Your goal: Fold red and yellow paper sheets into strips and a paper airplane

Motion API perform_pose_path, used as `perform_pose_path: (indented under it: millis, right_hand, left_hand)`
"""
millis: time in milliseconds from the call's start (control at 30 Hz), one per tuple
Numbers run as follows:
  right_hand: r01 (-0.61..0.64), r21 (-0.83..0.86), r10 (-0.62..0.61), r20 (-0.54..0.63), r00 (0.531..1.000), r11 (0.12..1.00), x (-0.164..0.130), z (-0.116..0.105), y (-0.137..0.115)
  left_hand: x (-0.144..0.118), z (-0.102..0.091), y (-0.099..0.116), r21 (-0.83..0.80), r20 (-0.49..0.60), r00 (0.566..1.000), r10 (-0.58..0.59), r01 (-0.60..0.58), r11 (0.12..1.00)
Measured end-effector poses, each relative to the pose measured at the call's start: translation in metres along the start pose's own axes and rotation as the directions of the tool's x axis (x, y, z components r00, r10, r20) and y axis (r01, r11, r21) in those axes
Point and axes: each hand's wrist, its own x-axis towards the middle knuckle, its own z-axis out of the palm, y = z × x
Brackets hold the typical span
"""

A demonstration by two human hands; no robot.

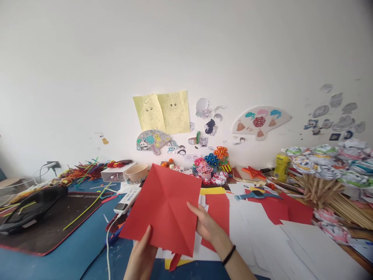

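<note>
The left hand [142, 254] pinches the lower edge of a creased square sheet of red paper [164, 208], thumb on its front, while the right hand [205, 225] grips the sheet's right edge with thumb laid across the face and fingers behind, so the sheet is lifted clear above the blue table [72, 249]. Held only at two edges, the thin sheet looks likely to sag or twist, and an uneven pull could tear it along a crease or set a stray fold. Just right of the sheet lie loose red paper pieces [218, 210] on white sheets [256, 233], which a lowered corner might snag or drag.
</note>
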Motion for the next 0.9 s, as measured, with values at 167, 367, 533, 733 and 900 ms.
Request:
perform_pose_path:
  millis: [167, 367, 533, 733, 900]
  right_hand:
    - [0.021, -0.072, -0.020, 0.019, 1.000, 0.997, 0.000, -0.007, -0.005]
    - [-0.104, -0.234, 0.092, -0.064, 0.994, 0.967, -0.004, -0.018, -0.015]
    - [-0.155, -0.319, 0.166, 0.008, 0.986, 0.935, -0.010, -0.017, -0.017]
    - [-0.199, -0.332, 0.169, -0.119, 0.978, 0.922, -0.010, -0.021, -0.015]
    - [-0.222, -0.333, 0.188, -0.130, 0.973, 0.916, -0.010, -0.022, -0.016]
  left_hand:
    - [-0.001, -0.017, 0.031, 0.071, -0.075, 0.986, 0.147, -0.142, 0.987]
    - [-0.004, -0.022, 0.069, 0.379, 0.076, 0.995, 0.060, -0.085, 0.921]
    - [-0.006, -0.011, 0.067, 0.391, 0.127, 0.983, -0.132, 0.073, 0.918]
    - [-0.005, -0.009, 0.045, 0.162, -0.012, 0.981, -0.194, 0.194, 0.968]
    - [0.001, -0.017, 0.039, 0.094, -0.048, 0.984, -0.171, 0.174, 0.980]
